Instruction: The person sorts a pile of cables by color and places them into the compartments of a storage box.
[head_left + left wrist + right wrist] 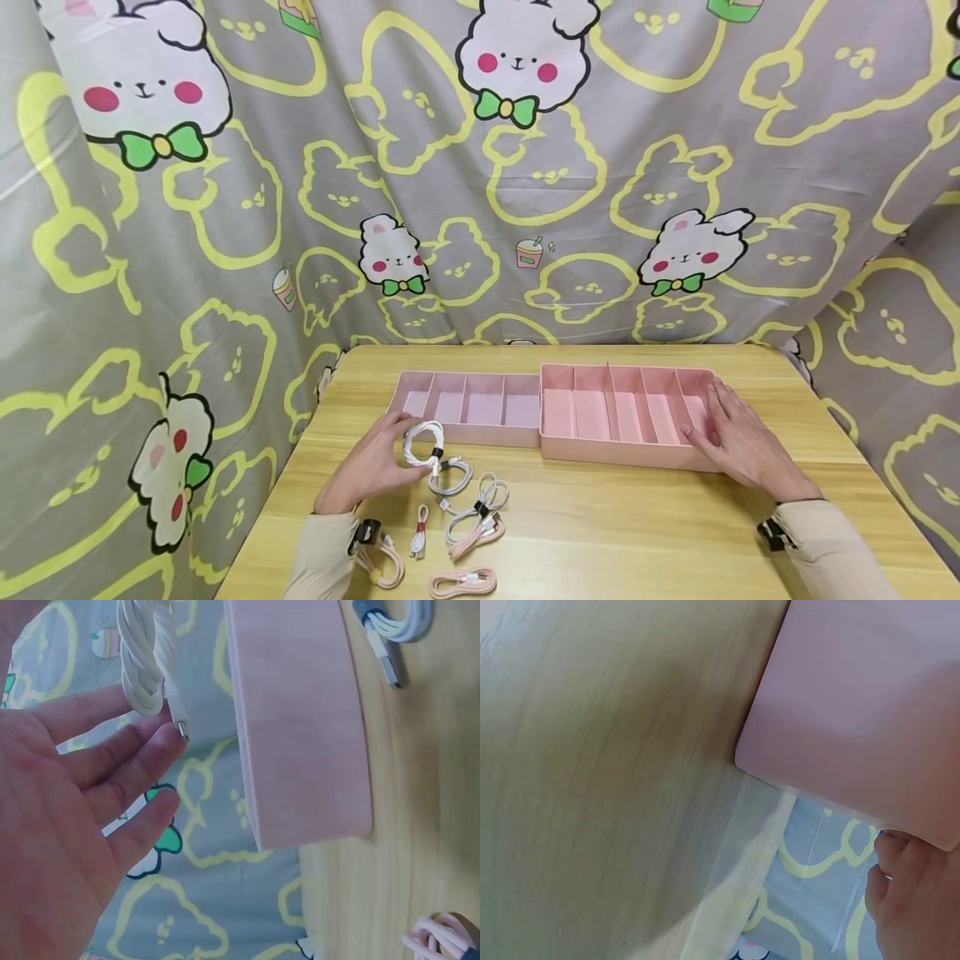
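Observation:
My left hand (375,467) pinches a coiled white cable (408,446) bound with a dark tie, raised near the front left corner of the lilac divided box (480,434). In the left wrist view, the white cable (139,660) hangs at the fingertips with a metal plug end pointing down, other fingers spread. My right hand (742,437) grips the right end of the pink divided box (615,452), thumb over the rim and fingers along the side wall. Its side wall (855,712) fills much of the right wrist view. Both boxes stand side by side, their slots bare.
Below the left hand lie a grey-white cable coil (452,490), a white cable with a dark tie (492,493), a short white cable with a red tie (420,533), and several pink cables (463,582). A patterned curtain (555,275) hangs behind the wooden table (637,533).

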Demonstrator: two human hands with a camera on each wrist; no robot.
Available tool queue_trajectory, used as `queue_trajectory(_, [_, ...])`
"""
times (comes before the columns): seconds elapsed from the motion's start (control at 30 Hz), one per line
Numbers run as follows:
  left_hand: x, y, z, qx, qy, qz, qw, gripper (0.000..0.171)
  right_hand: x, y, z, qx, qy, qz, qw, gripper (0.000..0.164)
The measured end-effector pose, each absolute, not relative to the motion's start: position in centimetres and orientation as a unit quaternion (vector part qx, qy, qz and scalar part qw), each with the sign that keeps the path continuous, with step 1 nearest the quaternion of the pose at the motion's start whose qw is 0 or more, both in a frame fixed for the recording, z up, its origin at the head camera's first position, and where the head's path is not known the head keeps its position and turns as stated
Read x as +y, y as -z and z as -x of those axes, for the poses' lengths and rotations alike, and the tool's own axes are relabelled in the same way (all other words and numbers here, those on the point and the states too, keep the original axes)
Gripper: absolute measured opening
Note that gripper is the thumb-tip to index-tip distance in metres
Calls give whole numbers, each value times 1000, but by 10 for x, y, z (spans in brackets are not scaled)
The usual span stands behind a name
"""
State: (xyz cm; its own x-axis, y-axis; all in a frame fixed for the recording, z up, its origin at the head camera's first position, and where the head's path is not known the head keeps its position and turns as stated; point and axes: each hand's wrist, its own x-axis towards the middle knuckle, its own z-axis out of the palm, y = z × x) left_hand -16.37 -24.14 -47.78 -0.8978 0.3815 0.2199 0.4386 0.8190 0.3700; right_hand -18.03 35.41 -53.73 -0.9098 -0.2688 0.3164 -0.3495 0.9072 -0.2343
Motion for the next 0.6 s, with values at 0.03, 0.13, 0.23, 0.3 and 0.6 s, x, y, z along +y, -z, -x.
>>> queue_trajectory(0.03, [-240,478,165,-950,212,218,69,77,354,537,180,-967,-144,-160,139,89])
queue_trajectory(0.13, [-236,475,167,-948,212,228,71,76,354,538,181,-967,-143,-161,135,89])
queue_trajectory(0.23, [-232,472,170,-945,211,238,71,76,354,539,181,-967,-143,-162,133,89])
queue_trajectory(0.3, [-229,469,172,-945,205,244,73,75,354,539,182,-967,-143,-162,133,89])
queue_trajectory(0.6, [-210,455,186,-941,205,258,76,77,354,537,181,-968,-146,-158,133,89])
